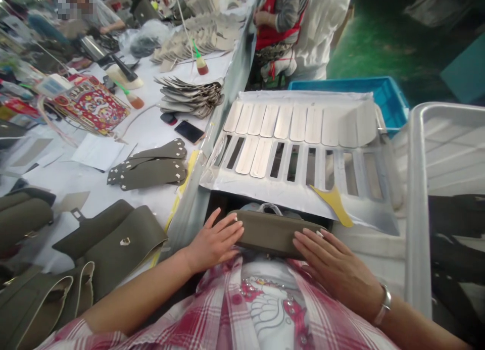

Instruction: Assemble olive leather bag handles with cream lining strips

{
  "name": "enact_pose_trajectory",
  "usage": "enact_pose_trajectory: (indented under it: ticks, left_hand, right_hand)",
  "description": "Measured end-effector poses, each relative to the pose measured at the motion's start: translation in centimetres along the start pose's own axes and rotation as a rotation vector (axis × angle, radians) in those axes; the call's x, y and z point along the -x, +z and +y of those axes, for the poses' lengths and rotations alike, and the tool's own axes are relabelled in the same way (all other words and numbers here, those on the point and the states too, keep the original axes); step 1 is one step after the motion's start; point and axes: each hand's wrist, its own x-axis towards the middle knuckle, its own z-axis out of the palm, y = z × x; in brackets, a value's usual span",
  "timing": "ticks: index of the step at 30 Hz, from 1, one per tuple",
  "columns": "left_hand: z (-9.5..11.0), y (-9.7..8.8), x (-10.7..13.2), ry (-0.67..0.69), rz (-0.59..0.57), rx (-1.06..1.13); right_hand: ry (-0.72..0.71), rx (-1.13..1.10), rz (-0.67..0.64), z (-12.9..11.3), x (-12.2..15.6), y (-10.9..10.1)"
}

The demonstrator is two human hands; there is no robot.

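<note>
An olive-brown bag (271, 231) lies across my lap, its long smooth face upward. My left hand (217, 239) rests on its left end, with fingers stretched out and the thumb raised apart. On the right end my right hand (322, 254) lies flat, fingers extended and close together. A pale curved loop (270, 207) shows just behind the bag. Beyond it stands a slotted white rack (265, 186) bearing a row of pale flat strips (291, 122) and two more strips in front. A yellow curved piece (335, 204) lies at the rack's near edge.
Olive bag parts (121, 239) and studded straps (151, 165) cover the table to my left. A phone (189, 132), stacked pieces (189, 95) and a glue bottle (200, 59) lie farther back. A blue crate (394, 100) and metal-framed cart (417, 188) stand right. Co-workers (280, 16) sit beyond.
</note>
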Motion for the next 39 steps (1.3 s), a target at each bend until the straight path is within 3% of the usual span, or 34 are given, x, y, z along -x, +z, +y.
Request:
enact_pose_trajectory:
  ticks: [6, 13, 16, 23, 26, 32, 35, 39]
  left_hand:
    - [0.8, 1.2, -1.1, 0.119, -0.001, 0.079]
    - [1.2, 1.5, -1.8, 0.098, 0.048, 0.086]
    - [1.2, 1.2, -1.6, 0.099, 0.051, 0.082]
    - [0.7, 0.0, -0.2, 0.055, 0.051, 0.114]
    - [1.2, -0.1, -1.2, 0.011, 0.035, 0.122]
    - [3.5, 0.9, -3.7, -0.014, -0.03, -0.001]
    - [3.4, 0.8, -3.1, -0.076, -0.033, -0.066]
    - [2.8, -0.7, -1.8, -0.118, -0.01, -0.106]
  right_hand:
    - [-0.101, -0.017, -0.073, -1.3, -2.3, 0.8]
    - [-0.127, -0.06, -0.05, -3.0, -5.6, 2.3]
    - [-0.118, -0.044, -0.03, -2.5, -4.7, 1.7]
    - [0.023, 0.027, -0.011, 0.5, 1.3, -1.4]
    - [0.08, 0.009, -0.007, -0.2, 0.6, -1.3]
    - [0.028, -0.047, 0.029, -2.6, -4.1, 1.4]
    - [0.042, -0.04, 0.06, -2.4, -3.5, 1.3]
    - [0.043, 0.016, 0.066, -1.1, -0.7, -0.6]
